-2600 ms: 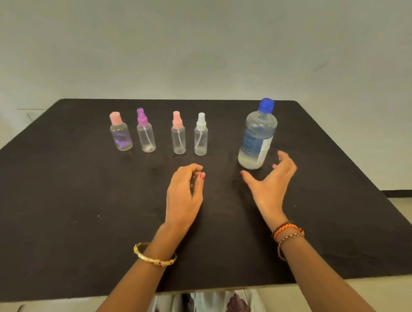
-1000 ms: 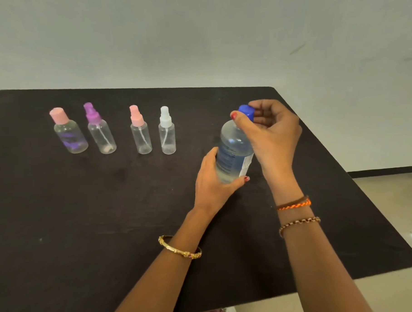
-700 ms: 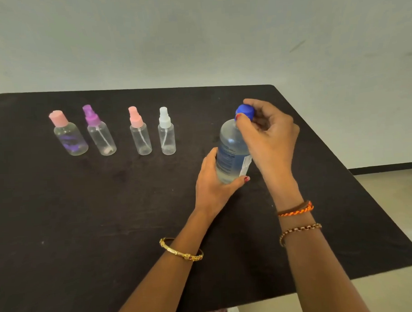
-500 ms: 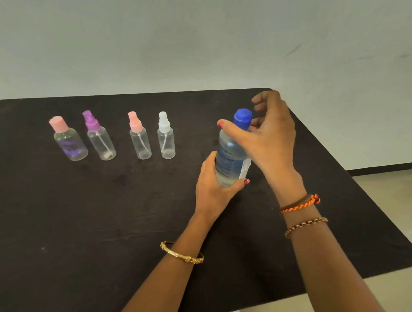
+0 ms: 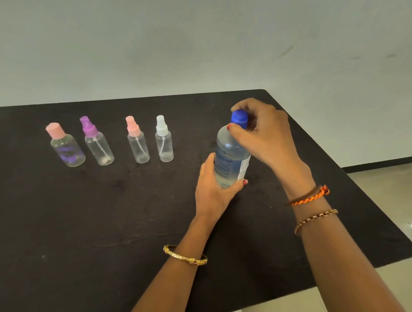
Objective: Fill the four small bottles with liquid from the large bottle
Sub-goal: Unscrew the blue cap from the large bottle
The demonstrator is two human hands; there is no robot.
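Observation:
The large clear bottle (image 5: 230, 157) stands on the black table (image 5: 85, 220), right of centre. My left hand (image 5: 212, 191) grips its lower body. My right hand (image 5: 263, 134) holds its blue cap (image 5: 239, 117) between thumb and curled fingers. To the left stand the small bottles in a row: a pink-capped bottle with purple print (image 5: 66, 146), a purple spray bottle (image 5: 97, 143), a pink spray bottle (image 5: 137, 141) and a white spray bottle (image 5: 163, 140). All of them look empty and have their tops on.
The table's right edge (image 5: 357, 180) runs diagonally close to my right forearm, with pale floor beyond. A plain wall stands behind the far edge. Bare tabletop lies in front of the small bottles.
Both hands have come from the table onto the large bottle. Over the last second my right hand's fingers have shifted around the blue cap; the bottle stays in place.

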